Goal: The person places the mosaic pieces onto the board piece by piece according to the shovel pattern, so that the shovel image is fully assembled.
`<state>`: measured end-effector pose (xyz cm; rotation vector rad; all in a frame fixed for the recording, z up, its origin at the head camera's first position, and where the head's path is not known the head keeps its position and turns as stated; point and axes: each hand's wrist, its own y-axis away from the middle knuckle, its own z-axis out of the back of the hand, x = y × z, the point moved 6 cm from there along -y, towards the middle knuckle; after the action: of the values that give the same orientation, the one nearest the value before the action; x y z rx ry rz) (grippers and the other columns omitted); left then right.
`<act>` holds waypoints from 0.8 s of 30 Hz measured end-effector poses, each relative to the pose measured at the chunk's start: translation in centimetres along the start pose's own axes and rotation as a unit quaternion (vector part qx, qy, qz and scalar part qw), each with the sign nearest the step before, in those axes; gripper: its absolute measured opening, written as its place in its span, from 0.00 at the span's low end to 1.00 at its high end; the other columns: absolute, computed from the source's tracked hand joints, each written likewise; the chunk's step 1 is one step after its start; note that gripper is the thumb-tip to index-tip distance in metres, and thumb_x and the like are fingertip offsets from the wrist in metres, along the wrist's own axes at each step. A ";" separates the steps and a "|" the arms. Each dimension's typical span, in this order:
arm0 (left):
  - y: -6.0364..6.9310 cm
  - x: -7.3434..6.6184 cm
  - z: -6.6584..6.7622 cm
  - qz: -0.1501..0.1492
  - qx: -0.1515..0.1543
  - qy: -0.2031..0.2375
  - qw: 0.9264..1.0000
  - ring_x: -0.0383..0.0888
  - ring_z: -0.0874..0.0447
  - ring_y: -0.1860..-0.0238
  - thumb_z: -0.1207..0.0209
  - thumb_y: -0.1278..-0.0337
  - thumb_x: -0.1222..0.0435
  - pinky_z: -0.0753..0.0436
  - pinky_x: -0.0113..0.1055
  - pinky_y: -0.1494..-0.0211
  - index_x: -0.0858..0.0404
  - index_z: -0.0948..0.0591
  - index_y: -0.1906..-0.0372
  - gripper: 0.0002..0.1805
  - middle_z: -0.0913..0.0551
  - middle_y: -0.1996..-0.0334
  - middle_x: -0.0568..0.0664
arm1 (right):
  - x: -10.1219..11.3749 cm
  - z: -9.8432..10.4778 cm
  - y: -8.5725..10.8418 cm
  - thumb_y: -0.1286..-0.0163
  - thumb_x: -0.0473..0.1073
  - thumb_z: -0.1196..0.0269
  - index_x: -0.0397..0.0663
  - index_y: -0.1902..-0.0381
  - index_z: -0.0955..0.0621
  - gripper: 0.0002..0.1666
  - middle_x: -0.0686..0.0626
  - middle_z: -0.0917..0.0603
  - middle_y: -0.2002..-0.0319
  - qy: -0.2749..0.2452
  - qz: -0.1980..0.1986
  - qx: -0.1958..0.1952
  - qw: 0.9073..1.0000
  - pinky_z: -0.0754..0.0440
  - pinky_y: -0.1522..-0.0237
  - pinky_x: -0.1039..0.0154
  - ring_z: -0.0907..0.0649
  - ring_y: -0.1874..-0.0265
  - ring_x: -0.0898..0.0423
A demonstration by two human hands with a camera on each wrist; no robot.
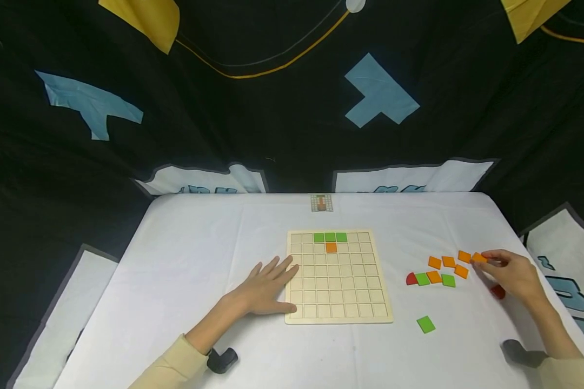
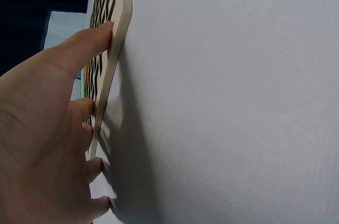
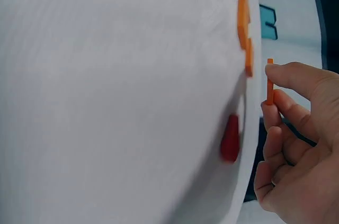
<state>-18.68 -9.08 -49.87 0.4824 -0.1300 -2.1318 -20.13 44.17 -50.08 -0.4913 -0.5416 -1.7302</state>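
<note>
A wooden grid board (image 1: 321, 283) lies mid-table, with several green square tiles (image 1: 330, 237) in its top row and one orange tile (image 1: 331, 247) just below them. My left hand (image 1: 265, 292) rests on the board's left edge, fingers spread; its thumb touches the rim in the left wrist view. Over on the right, my right hand (image 1: 513, 273) pinches an orange square tile (image 3: 270, 82) between thumb and fingers, held above the table. Beside it lie several loose orange tiles (image 1: 448, 261), and a red rounded piece (image 3: 230, 139) sits under the hand.
A small printed pattern card (image 1: 322, 203) lies at the table's back edge. Right of the board are another red piece (image 1: 411, 279), green tiles (image 1: 448, 280) in a row with an orange one, and a lone green tile (image 1: 425, 324) nearer the front.
</note>
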 end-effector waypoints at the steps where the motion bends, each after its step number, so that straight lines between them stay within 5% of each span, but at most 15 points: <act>1: 0.0 0.0 0.0 0.000 0.000 0.000 1.000 0.57 0.59 0.22 0.44 0.41 0.34 0.55 0.63 0.27 0.55 0.45 0.20 0.51 0.54 0.20 0.51 | 0.3 0.0 0.0 0.29 0.52 0.36 0.27 0.43 0.25 0.32 0.27 0.23 0.53 -0.003 0.002 0.000 1.000 0.24 0.80 0.66 0.25 0.70 0.46; 12: 0.0 -0.1 0.0 -0.007 -0.001 0.006 1.000 0.58 0.58 0.22 0.43 0.41 0.35 0.54 0.64 0.27 0.56 0.45 0.20 0.51 0.54 0.20 0.52 | 6.1 -0.5 0.0 0.29 0.53 0.35 0.31 0.44 0.20 0.29 0.28 0.23 0.47 -0.008 0.068 -0.006 0.998 0.25 0.66 0.61 0.27 0.52 0.34; 24: 0.0 0.1 -0.1 -0.003 -0.001 0.003 1.000 0.57 0.59 0.22 0.44 0.40 0.35 0.55 0.63 0.27 0.55 0.45 0.20 0.51 0.55 0.20 0.51 | 12.8 -3.2 -0.1 0.33 0.39 0.33 0.35 0.48 0.16 0.18 0.33 0.17 0.52 -0.040 0.142 0.001 0.989 0.23 0.64 0.56 0.26 0.54 0.39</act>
<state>-18.72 -9.09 -49.96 0.4893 -0.1239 -2.1369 -23.11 32.33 -45.15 -0.6087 -0.5038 -1.4428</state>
